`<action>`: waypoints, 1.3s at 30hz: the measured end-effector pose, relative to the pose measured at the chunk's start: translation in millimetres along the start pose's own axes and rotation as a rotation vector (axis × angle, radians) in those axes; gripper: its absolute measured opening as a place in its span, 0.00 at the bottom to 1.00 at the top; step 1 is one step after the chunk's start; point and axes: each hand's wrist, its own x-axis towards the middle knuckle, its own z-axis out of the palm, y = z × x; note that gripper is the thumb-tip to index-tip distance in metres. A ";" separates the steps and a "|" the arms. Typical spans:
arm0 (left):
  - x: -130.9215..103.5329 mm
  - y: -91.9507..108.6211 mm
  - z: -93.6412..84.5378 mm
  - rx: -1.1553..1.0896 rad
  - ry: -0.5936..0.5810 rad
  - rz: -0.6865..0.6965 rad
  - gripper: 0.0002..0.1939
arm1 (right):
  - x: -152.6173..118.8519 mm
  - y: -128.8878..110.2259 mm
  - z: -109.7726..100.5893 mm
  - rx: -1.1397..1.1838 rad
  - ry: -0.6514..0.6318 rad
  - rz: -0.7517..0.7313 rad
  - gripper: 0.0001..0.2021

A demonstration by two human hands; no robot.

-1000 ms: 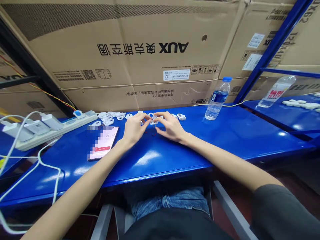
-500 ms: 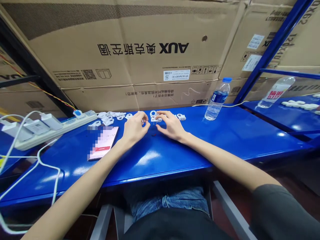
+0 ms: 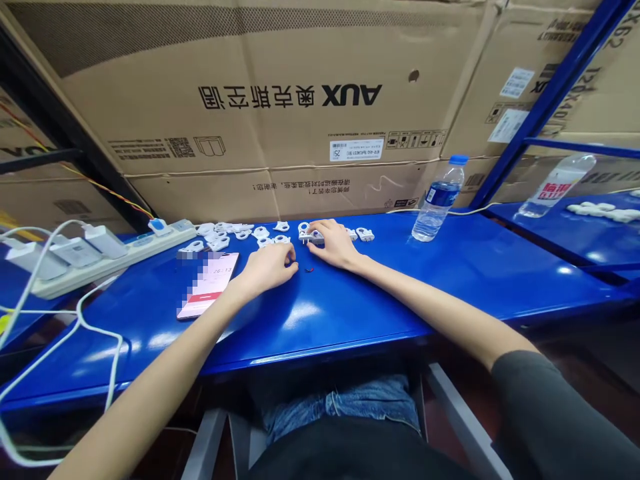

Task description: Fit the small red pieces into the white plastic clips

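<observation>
right hand (image 3: 334,244) gripping one white plastic part (image 3: 311,236) | left hand (image 3: 269,267) curling loosely, grasp unclear | about a dozen white clips (image 3: 225,235) lying behind | two water bottles (image 3: 439,198) | phone (image 3: 209,285) lying left

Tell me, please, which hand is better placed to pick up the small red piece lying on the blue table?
Probably the left hand: its fingertips lie right beside the red piece. The right hand is farther back, on a white part.

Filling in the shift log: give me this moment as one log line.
left hand: curled on blue table, near small red piece | right hand: grip on white plastic part | phone left of hands
</observation>
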 end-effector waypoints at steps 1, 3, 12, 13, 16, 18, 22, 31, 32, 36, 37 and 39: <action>-0.4 -0.6 0.7 0.002 0.000 0.016 0.05 | 2.5 1.7 2.4 -0.006 -0.012 -0.004 0.12; -1.1 -1.3 1.7 -0.003 0.010 0.038 0.06 | 6.7 4.2 7.0 -0.016 -0.030 -0.015 0.11; -2.4 1.4 -0.2 -0.040 -0.010 0.006 0.03 | 14.1 7.4 17.6 -0.007 -0.092 -0.044 0.12; -2.3 1.4 -0.3 -0.038 -0.008 0.003 0.03 | 13.7 7.9 18.0 -0.008 -0.091 -0.040 0.12; -1.8 0.4 -0.4 -0.040 0.012 -0.020 0.03 | 11.8 8.6 18.3 -0.005 -0.078 -0.014 0.11; -1.3 -1.1 -0.7 -0.043 0.053 -0.047 0.03 | 10.8 7.9 17.5 0.007 -0.068 -0.007 0.11; -0.2 -5.1 -2.9 -0.031 0.173 -0.097 0.05 | 12.7 2.1 15.6 0.020 -0.067 -0.018 0.14; 3.8 -10.8 -5.3 -0.032 0.296 -0.220 0.07 | 34.9 -19.2 33.6 -0.078 -0.164 -0.149 0.17; 3.8 -11.2 -4.8 -0.034 0.309 -0.209 0.07 | 36.7 -21.1 36.1 -0.088 -0.173 -0.149 0.15; 4.4 -12.3 -4.0 -0.038 0.350 -0.171 0.06 | 40.4 -24.6 38.2 -0.086 -0.174 -0.149 0.12; 5.0 -12.6 -4.1 -0.045 0.365 -0.173 0.06 | 40.5 -24.2 36.5 -0.076 -0.159 -0.154 0.12; 7.2 -13.5 -4.3 -0.080 0.402 -0.185 0.05 | 39.7 -22.4 30.6 -0.053 -0.113 -0.168 0.12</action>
